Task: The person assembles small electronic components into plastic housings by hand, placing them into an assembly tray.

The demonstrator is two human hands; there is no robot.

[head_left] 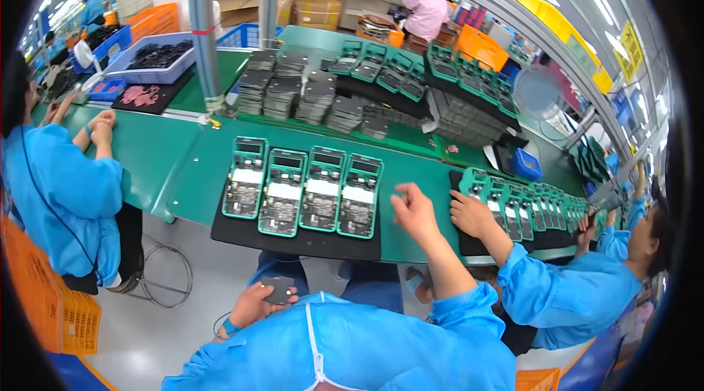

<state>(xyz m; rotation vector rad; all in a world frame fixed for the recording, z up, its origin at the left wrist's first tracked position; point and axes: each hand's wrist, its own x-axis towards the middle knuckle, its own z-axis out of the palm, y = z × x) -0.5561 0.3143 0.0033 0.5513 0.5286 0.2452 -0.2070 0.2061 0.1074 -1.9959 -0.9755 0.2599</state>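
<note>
My left hand (251,304), low over my lap, is closed on a dark grey flat plate (279,290) with small light spots. My right hand (415,212) is raised over the bench, just right of a row of green-rimmed handheld device housings. Its fingers are curled in; whether anything small is between them is hidden. Several housings lie face to face with me on a black mat (323,246), the rightmost housing (360,197) nearest my right hand. Each shows a dark window at the top, a white band and a circuit board; the leftmost housing (245,178) is slightly tilted.
Stacks of grey plates (282,94) stand across the green bench (191,171). More green housings (396,72) lie on black mats behind. At right, a co-worker's hand (473,215) touches another row of housings (513,204). Another co-worker (66,193) sits at left. A metal post (205,39) rises from the bench.
</note>
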